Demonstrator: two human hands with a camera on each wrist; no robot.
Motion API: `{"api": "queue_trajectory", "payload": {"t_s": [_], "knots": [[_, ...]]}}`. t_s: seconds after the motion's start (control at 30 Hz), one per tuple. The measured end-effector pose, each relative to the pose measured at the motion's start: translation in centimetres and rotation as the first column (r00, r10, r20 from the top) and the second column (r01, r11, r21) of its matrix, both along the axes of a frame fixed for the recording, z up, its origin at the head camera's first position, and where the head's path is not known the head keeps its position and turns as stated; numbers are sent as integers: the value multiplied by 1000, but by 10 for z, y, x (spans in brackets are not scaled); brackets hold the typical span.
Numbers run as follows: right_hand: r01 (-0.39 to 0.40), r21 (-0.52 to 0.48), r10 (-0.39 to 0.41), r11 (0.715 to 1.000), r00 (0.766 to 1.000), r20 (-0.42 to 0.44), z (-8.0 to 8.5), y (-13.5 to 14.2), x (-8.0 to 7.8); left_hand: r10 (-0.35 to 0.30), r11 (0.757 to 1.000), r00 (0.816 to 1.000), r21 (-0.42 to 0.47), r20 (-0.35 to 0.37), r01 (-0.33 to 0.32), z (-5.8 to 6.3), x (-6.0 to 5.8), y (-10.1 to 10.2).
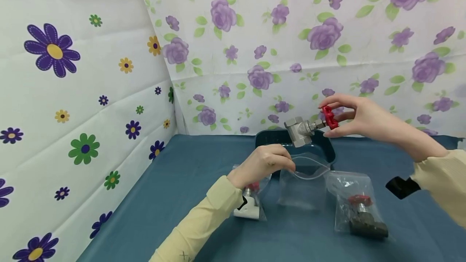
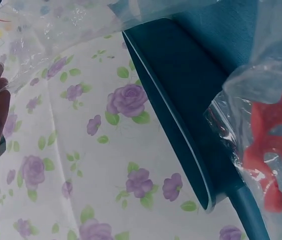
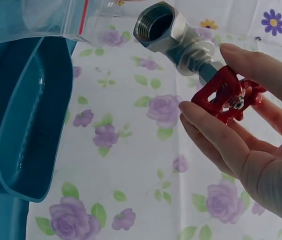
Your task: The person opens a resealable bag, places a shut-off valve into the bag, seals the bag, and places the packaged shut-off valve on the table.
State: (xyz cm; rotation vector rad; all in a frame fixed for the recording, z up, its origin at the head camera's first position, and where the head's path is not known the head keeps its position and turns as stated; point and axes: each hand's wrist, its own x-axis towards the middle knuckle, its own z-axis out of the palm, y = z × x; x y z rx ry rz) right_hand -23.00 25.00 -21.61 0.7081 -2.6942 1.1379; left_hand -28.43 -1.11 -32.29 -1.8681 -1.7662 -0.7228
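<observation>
My right hand point(image 1: 358, 114) grips the red handwheel of a metal valve point(image 1: 300, 131), holding it in the air above the tray. In the right wrist view the valve's threaded opening point(image 3: 157, 25) faces the zip bag, apart from it. With its fingertips my left hand point(image 1: 267, 161) pinches the rim of a clear zip bag point(image 1: 303, 189), whose mouth stands open below the valve. The bag has nothing visible inside. Beneath the left wrist lies a bagged white valve with a red handwheel point(image 1: 248, 209), partly hidden by the sleeve.
A dark teal tray point(image 1: 329, 148) stands behind the hands near the back of the blue-covered table point(image 1: 204, 153). To the right lies another bagged valve point(image 1: 367, 223), dark-bodied with a red handwheel. Flowered cloth point(image 1: 255, 43) hangs behind and at the left.
</observation>
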Motion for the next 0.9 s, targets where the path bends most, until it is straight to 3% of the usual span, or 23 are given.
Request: {"api": "queue_trajectory", "payload": {"t_s": [0.2,0.37,0.63,0.9], "knots": [[-98,17,99,995,994,-38,-3,8,5,-1,1000,1000,8,-8,1,2,-1,2],[-150,23,150,988,989,-12,-10,13,11,21,1000,1000,-2,4,-21,-2,-2,1],[-219,27,218,975,975,35,-13,14,16,2,1000,1000,23,18,-3,-3,-4,2],[-232,132,233,964,972,12,-16,11,21,-49,998,990,-23,131,53,-3,-2,1]]}}
